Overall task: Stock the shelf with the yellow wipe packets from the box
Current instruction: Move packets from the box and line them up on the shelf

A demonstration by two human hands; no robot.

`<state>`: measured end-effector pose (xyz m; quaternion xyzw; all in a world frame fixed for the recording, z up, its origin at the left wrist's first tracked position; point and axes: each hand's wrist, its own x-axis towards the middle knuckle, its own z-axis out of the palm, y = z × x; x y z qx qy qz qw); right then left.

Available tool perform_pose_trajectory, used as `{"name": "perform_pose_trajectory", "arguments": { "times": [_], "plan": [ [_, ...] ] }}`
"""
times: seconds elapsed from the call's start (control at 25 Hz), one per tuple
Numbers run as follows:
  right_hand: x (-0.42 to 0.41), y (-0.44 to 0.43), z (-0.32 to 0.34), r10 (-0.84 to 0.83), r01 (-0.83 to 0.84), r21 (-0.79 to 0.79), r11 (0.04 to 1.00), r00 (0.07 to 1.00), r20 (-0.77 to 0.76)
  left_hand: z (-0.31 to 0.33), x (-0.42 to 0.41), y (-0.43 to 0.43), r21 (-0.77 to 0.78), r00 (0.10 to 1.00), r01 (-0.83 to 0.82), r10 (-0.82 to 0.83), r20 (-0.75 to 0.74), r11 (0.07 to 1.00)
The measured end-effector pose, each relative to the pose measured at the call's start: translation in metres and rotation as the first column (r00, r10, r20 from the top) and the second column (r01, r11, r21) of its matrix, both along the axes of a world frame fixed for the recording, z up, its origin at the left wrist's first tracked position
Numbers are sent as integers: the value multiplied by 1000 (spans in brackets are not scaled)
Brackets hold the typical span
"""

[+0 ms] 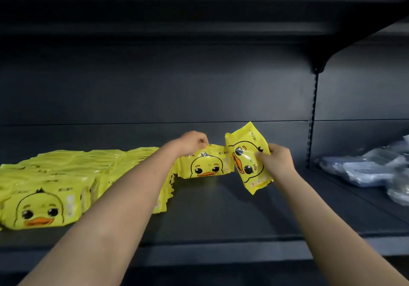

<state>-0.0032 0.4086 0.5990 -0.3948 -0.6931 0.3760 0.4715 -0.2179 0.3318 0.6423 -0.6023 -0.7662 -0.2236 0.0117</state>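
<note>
Two bare forearms reach up from the bottom edge over the front lip of a dark shelf (221, 215). At the near left, on that shelf, stands a block of yellow wipe packets (55, 188), packed upright in rows one behind another, each front printed with a cartoon duck face; the rows run back and to the right, partly hidden behind the left forearm. Farther in, at the right end of the block, the end packet (207, 164) stands upright with its duck face to the front and its bottom edge on the shelf. The left hand (194, 140) is curled over its top left corner, thumb and fingertips pinching the crimped top edge. Just to its right, the right hand (275, 159) grips a second packet (243, 164) by its right side, fingers wrapped onto the printed face. This one is turned on end and tilted, so the duck lies sideways. Its lower end looks to be off the shelf, and its left edge is touching or nearly touching the end packet; I cannot tell which. Beyond the hands rises the plain dark back panel (155, 86), and a slotted upright post (313, 119) divides it from the next bay on the right, where pale blue-grey soft packs (365, 168) lie in a loose heap. Overhead runs the underside of an upper shelf (177, 15).
</note>
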Motion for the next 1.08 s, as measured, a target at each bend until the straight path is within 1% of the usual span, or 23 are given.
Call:
{"name": "perform_pose_trajectory", "arguments": {
  "times": [0.16, 0.24, 0.32, 0.4, 0.48, 0.6, 0.68, 0.76, 0.8, 0.84, 0.88, 0.96, 1.0, 1.08],
  "plan": [
    [-31, 34, -9, -45, 46, -13, 999, 999, 20, -11, -44, 47, -144, 998, 43, -50, -47, 989],
    [-47, 46, -18, -12, 13, -25, 1000, 998, 55, -21, -64, 67, -222, 992, 17, -44, -115, 975],
    [-60, 55, -26, 30, -27, -27, 999, 996, 90, -31, -78, 80, -260, 979, -45, -9, -205, 965],
    [-72, 60, -31, 52, -50, -19, 999, 993, 109, -34, -86, 87, -247, 963, -95, 27, -267, 964],
    [-80, 63, -34, 66, -65, -18, 998, 990, 123, -35, -91, 90, -232, 955, -122, 51, -293, 965],
    [-89, 64, -36, 123, -121, -24, 992, 984, 129, -39, -97, 90, -212, 939, -172, 95, -332, 962],
    [-92, 62, -33, 167, -167, -14, 986, 975, 145, -40, -97, 89, -180, 915, -196, 114, -388, 964],
    [-93, 62, -27, 221, -221, -22, 975, 963, 153, -34, -97, 82, -159, 918, -192, 120, -378, 968],
    [-95, 62, -23, 244, -245, -15, 969, 952, 183, -30, -98, 78, -161, 930, -185, 120, -349, 969],
    [-98, 61, -18, 264, -275, 8, 962, 932, 246, -25, -101, 72, -173, 938, -180, 116, -328, 968],
    [-104, 61, -12, 281, -317, 53, 947, 896, 343, -20, -105, 65, -177, 940, -178, 114, -322, 968],
    [-127, 59, -4, 278, -423, 151, 893, 785, 554, -13, -113, 48, -151, 945, -185, 134, -297, 971],
    [-141, 58, -3, 241, -462, 205, 863, 732, 637, -10, -116, 38, -128, 949, -192, 151, -277, 973],
    [-169, 52, -15, 82, -487, 342, 803, 660, 746, -6, -118, 18, -92, 956, -194, 167, -241, 977]
  ]
}}
